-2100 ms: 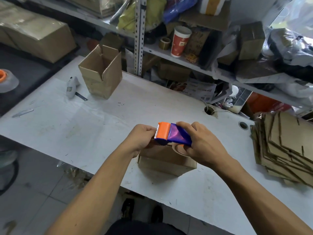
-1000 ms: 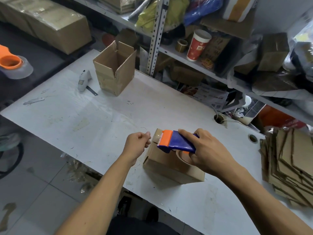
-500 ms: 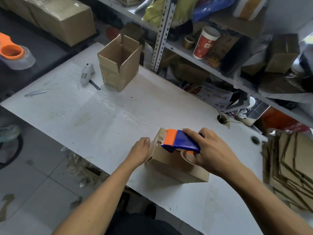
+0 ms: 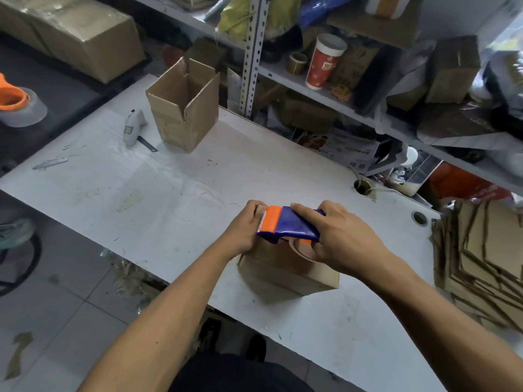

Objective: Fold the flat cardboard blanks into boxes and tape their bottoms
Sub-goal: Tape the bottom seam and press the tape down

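A small cardboard box (image 4: pixel 294 274) lies bottom-up near the front edge of the white table (image 4: pixel 169 179). My right hand (image 4: pixel 343 237) grips a blue and orange tape dispenser (image 4: pixel 285 226) held on top of the box, its toothed orange end pointing left. My left hand (image 4: pixel 243 230) curls over the box's left end, right under that toothed end; its fingertips are hidden. A finished open box (image 4: pixel 184 106) stands upright at the table's back left. A stack of flat cardboard blanks (image 4: pixel 481 261) lies at the right edge.
A white utility knife (image 4: pixel 133 127) and a loose blade (image 4: pixel 49 164) lie at the table's left. Another tape roll with an orange holder (image 4: pixel 17 104) sits on the dark surface far left. Cluttered shelves with a red paper cup (image 4: pixel 325 63) run behind the table.
My left hand came off the box, hovered curled beside it, then returned to its left end. The dispenser stayed on the box top in my right hand.
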